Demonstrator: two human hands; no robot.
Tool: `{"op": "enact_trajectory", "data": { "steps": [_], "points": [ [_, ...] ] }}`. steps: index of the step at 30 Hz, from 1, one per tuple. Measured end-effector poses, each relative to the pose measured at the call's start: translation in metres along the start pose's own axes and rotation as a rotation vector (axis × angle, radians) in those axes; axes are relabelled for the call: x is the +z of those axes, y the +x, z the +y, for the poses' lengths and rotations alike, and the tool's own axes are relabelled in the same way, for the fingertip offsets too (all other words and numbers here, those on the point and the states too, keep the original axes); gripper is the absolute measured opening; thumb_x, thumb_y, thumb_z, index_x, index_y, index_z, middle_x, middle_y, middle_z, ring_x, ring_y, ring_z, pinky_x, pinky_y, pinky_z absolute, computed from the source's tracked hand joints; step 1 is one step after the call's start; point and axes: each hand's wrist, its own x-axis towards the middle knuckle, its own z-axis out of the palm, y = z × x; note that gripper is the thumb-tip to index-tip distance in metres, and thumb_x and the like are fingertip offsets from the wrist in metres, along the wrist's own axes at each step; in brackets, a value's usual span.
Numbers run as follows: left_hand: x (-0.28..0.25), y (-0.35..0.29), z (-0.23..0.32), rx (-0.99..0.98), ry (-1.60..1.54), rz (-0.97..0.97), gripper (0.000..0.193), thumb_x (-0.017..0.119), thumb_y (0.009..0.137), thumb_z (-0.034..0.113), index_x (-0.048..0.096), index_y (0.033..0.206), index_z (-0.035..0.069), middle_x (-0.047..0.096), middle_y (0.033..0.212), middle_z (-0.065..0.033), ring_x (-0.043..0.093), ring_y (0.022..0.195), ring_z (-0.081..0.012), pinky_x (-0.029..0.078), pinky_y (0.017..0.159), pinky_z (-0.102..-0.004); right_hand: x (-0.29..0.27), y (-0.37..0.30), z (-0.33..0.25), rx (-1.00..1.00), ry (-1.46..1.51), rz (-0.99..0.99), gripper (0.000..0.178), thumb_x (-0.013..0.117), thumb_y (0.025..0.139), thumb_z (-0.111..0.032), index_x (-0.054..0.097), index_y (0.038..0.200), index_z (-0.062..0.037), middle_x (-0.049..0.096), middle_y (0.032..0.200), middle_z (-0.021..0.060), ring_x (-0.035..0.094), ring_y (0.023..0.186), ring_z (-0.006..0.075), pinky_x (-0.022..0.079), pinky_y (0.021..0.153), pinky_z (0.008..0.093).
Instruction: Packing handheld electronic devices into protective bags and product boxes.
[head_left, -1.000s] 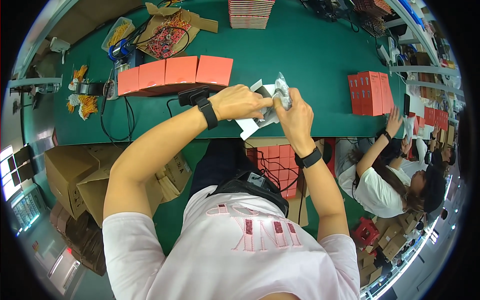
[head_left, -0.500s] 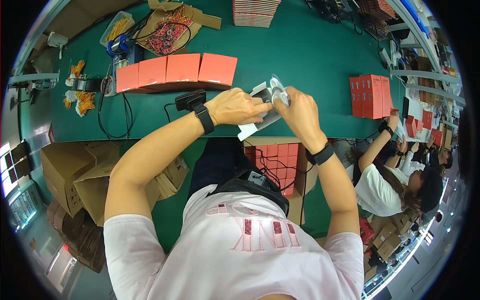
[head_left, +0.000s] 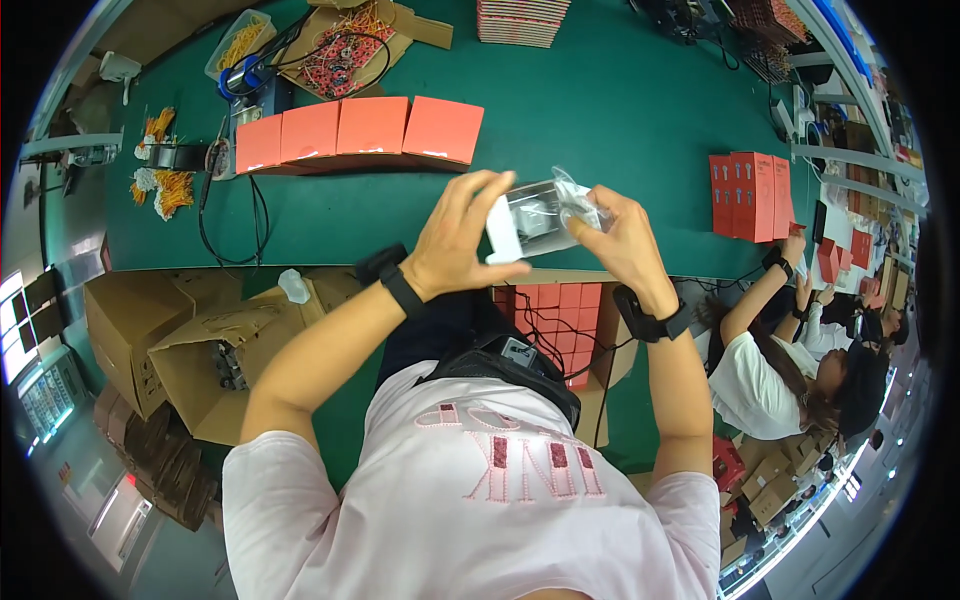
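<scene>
A clear plastic bag (head_left: 545,212) holding a small white and grey item sits between my two hands above the near edge of the green table (head_left: 620,110). My left hand (head_left: 462,238) grips the bag's left end, thumb underneath. The crinkled right end is pinched by my right hand (head_left: 622,240). Both wrists wear black bands. What the bag holds is partly hidden by my fingers.
A row of coral-red boxes (head_left: 360,130) lies beyond my hands. More red boxes (head_left: 750,195) stand at the right, where a seated person (head_left: 770,370) reaches onto the table. Cardboard cartons (head_left: 180,340) sit at the lower left, a carton of red boxes (head_left: 560,310) under the table, cables and wires far left.
My hands and the bag have lifted slightly toward me and to the right. The bag is now held more level between both hands.
</scene>
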Motion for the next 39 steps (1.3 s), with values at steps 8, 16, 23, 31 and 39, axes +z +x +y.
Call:
{"op": "enact_trajectory", "data": {
  "steps": [8, 16, 23, 31, 39],
  "points": [
    [0.071, -0.045, -0.036, -0.438, -0.446, -0.004, 0.137, 0.092, 0.061, 0.020, -0.004, 0.156, -0.002, 0.037, 0.151, -0.0246, 0.041, 0.138, -0.0408, 0.035, 0.115, -0.0438, 0.004, -0.003, -0.014, 0.134, 0.098, -0.135, 0.032, 0.065, 0.086, -0.015, 0.066, 0.110, 0.0056, 0.065, 0.087, 0.0054, 0.055, 0.076, 0.0118, 0.046, 0.069, 0.0287],
    [0.091, -0.050, -0.020, -0.384, -0.175, 0.064, 0.121, 0.087, 0.065, 0.012, 0.011, 0.158, 0.002, 0.041, 0.140, -0.0214, 0.041, 0.132, -0.0400, 0.039, 0.110, -0.0435, 0.022, -0.007, -0.031, 0.162, -0.011, -0.029, 0.029, 0.066, 0.086, -0.017, 0.063, 0.107, 0.0035, 0.067, 0.093, 0.0178, 0.062, 0.081, 0.0256, 0.048, 0.076, 0.0369],
    [0.063, -0.064, 0.005, -2.040, -1.773, 0.315, 0.099, 0.050, 0.089, 0.067, 0.017, 0.155, 0.000, 0.024, 0.158, -0.0257, 0.033, 0.142, -0.0422, 0.027, 0.115, -0.0616, 0.051, -0.034, -0.003, -0.181, -0.174, 0.119, 0.021, 0.069, 0.082, -0.010, 0.056, 0.092, 0.0026, 0.056, 0.090, 0.0198, 0.057, 0.081, 0.0401, 0.046, 0.074, 0.0429],
    [0.087, -0.009, 0.001, -1.240, -2.243, 0.058, 0.063, 0.045, 0.099, 0.055, 0.051, 0.139, 0.007, 0.058, 0.137, -0.0142, 0.057, 0.124, -0.0311, 0.041, 0.109, -0.0461, 0.058, -0.067, -0.011, -0.222, -0.174, 0.271, 0.022, 0.073, 0.076, -0.003, 0.059, 0.093, -0.0010, 0.060, 0.096, 0.0164, 0.059, 0.092, 0.0388, 0.046, 0.081, 0.0426],
    [0.133, 0.007, -0.018, -1.246, -1.869, 0.189, 0.045, 0.062, 0.095, 0.042, 0.060, 0.121, 0.006, 0.069, 0.112, -0.0108, 0.067, 0.101, -0.0248, 0.054, 0.091, -0.0398, 0.069, -0.062, 0.020, -0.109, 0.000, 0.533, 0.021, 0.073, 0.070, -0.001, 0.064, 0.089, 0.0004, 0.062, 0.103, 0.0136, 0.057, 0.100, 0.0312, 0.048, 0.081, 0.0399]
  ]
}}
